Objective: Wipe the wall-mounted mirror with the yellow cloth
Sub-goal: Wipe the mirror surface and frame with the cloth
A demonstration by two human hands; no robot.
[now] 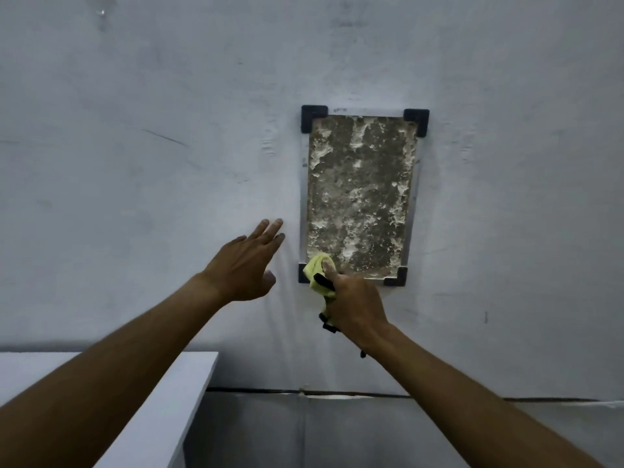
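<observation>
A small rectangular mirror point(359, 194) hangs on the pale wall, held by black corner brackets. Its glass is covered in patchy white and grey grime. My right hand point(354, 302) is shut on a bunched yellow cloth point(317, 270) with black trim, pressing it against the mirror's lower left corner. My left hand point(248, 261) is flat against the wall just left of the mirror, fingers spread, holding nothing.
A white shelf or tabletop point(182, 376) juts out at the lower left, below my left forearm. A dark horizontal seam point(405, 395) runs across the wall beneath the mirror.
</observation>
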